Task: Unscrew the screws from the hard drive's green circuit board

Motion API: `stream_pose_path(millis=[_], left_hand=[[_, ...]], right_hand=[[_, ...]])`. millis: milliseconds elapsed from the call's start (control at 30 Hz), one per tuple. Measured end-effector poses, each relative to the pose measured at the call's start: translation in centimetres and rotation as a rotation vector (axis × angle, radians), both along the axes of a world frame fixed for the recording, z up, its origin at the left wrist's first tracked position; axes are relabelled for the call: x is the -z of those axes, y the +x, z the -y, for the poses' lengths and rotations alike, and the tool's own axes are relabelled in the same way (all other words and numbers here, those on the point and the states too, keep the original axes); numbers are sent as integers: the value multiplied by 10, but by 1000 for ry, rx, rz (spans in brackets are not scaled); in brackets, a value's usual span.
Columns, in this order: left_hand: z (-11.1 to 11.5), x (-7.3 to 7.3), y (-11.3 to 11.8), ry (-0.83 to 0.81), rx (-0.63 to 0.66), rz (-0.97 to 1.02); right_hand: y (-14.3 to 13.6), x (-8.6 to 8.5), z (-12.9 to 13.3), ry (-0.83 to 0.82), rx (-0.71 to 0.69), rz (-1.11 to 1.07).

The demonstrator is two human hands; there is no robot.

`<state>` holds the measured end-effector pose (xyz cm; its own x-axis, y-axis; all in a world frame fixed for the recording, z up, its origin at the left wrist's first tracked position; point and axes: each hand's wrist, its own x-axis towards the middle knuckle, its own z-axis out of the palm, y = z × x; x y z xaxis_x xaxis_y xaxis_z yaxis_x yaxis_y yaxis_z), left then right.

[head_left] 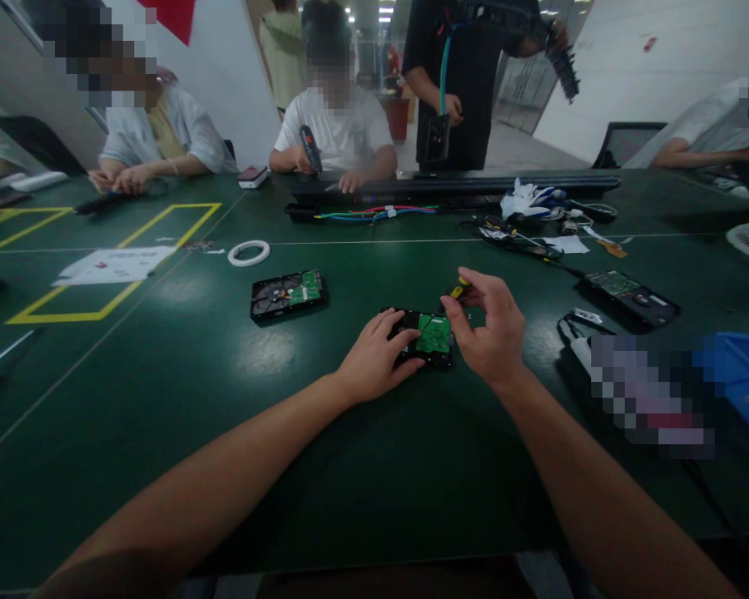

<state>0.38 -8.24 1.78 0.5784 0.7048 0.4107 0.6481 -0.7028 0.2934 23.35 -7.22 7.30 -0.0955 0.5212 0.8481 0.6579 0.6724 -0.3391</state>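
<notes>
On the green table a black hard drive (435, 334) lies with its green circuit board facing up. My left hand (380, 353) grips its left part, fingers over the top and thumb along the near edge. My right hand (490, 329) pinches a small yellow-and-black screwdriver (458, 290) at the drive's far right corner. The screwdriver's tip is too small to make out. A second hard drive (287, 295) lies to the left, board up, with no hand on it. Another hard drive (629, 299) rests farther right.
A roll of white tape (248, 253) and a paper sheet (109, 266) lie left. Tangled cables (518, 237), a blue bin (740, 374) and a cabled, blurred object (646, 395) are right. Across the table, a person (334, 133) holds a power driver (310, 150) by long black bars (462, 187).
</notes>
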Motion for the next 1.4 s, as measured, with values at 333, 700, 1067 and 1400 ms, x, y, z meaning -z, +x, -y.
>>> stream_pose_path(millis=[333, 700, 1067, 1400], left_hand=[[-2, 3, 0, 12, 2, 5], [-3, 4, -1, 7, 5, 3], [-2, 4, 0, 15, 0, 20], [-2, 4, 0, 9, 6, 11]], right_hand=[[0, 9, -3, -84, -65, -35], [2, 2, -2, 4, 1, 18], [1, 5, -1, -65, -71, 4], [4, 10, -3, -127, -86, -25]])
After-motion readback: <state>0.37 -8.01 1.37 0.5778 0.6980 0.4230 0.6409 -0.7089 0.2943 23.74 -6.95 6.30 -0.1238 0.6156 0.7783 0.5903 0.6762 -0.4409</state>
